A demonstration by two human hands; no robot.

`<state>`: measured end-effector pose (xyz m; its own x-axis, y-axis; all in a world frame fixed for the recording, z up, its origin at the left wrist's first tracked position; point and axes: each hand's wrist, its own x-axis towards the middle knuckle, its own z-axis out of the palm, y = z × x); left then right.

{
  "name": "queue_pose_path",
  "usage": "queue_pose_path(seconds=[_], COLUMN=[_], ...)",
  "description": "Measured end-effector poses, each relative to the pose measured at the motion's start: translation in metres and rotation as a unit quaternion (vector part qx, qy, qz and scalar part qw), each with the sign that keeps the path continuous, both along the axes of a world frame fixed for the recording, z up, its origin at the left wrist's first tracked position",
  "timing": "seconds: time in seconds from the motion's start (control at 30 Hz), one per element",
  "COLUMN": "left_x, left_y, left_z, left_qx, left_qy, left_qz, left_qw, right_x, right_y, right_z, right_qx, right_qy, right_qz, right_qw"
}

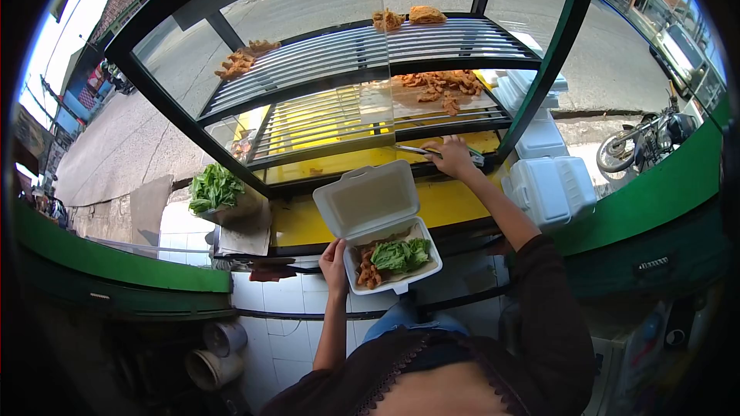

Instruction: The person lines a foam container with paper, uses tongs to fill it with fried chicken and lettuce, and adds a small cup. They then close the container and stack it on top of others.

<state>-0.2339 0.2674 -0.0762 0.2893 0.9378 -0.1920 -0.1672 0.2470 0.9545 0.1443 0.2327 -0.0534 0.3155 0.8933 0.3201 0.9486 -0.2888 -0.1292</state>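
Observation:
My left hand (pixel 334 264) grips the left edge of an open white foam takeaway box (pixel 367 193), held tilted in front of my body with its lid up. Inside, on brown paper, fried pieces (pixel 368 268) lie at the left and green lettuce leaves (pixel 400 256) cover the middle and right. My right hand (pixel 453 156) is closed around metal tongs (pixel 414 150) at the lower front opening of the glass display case. The tongs point left, and no food shows in their tips.
Fried pieces (pixel 439 85) lie on the case's lower rack, with a few more (pixel 247 59) on the upper rack (pixel 308 58). Closed foam boxes (pixel 549 189) are stacked at the right. A bundle of greens (pixel 216 189) stands left. A motorbike (pixel 651 135) is parked outside.

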Motion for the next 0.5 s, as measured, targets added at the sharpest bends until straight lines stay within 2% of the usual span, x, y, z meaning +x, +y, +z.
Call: queue_pose_path(seconds=[0.1, 0.17, 0.23, 0.27, 0.33, 0.47, 0.5], left_x=[0.000, -0.001, 0.000, 0.001, 0.004, 0.005, 0.004], left_y=[0.009, 0.012, 0.014, 0.014, 0.014, 0.010, 0.009], left_z=[-0.007, -0.007, -0.006, -0.007, -0.007, -0.007, -0.008], left_qx=[-0.004, -0.001, 0.001, 0.005, 0.000, 0.002, 0.003], left_qy=[-0.010, -0.006, -0.008, -0.014, -0.013, 0.001, 0.000], left_qz=[0.005, -0.003, 0.003, 0.007, 0.013, 0.026, 0.031], left_qw=[1.000, 1.000, 1.000, 1.000, 1.000, 1.000, 1.000], right_x=[0.013, 0.021, 0.024, 0.025, 0.021, 0.014, 0.013], right_y=[0.020, 0.023, 0.027, 0.027, 0.023, 0.011, 0.004], right_z=[0.000, -0.010, -0.015, -0.017, -0.008, -0.009, -0.016], right_qx=[-0.129, -0.105, -0.071, -0.071, -0.150, -0.143, -0.018], right_qy=[0.100, 0.081, 0.138, 0.136, 0.089, 0.009, -0.013], right_qz=[0.014, 0.032, 0.053, 0.056, 0.029, 0.028, 0.070], right_qw=[0.987, 0.991, 0.986, 0.986, 0.984, 0.989, 0.997])
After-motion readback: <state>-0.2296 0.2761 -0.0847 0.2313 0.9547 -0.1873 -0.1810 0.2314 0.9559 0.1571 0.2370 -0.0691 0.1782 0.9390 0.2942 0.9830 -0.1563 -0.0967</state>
